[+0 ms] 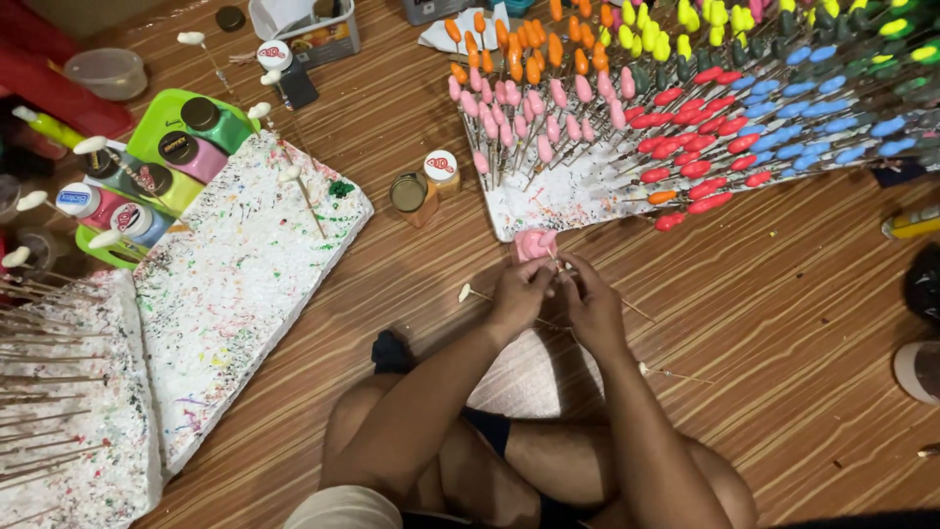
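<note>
a thin wooden stick (560, 266) is pinched between the fingers of both hands, low over the floor in front of the crossed legs. the left hand (519, 294) and the right hand (590, 302) touch each other, both closed narrow on it. just above them is a pink pot (534, 244). beyond stands a white foam board (548, 201) full of painted sticks. an unpainted stick (477, 294) lies beside the left hand.

arms: bare, no sleeves; left hand (519, 294) and right hand (590, 306): no rings seen
legs: bare knees; dark shorts (487, 427)
</note>
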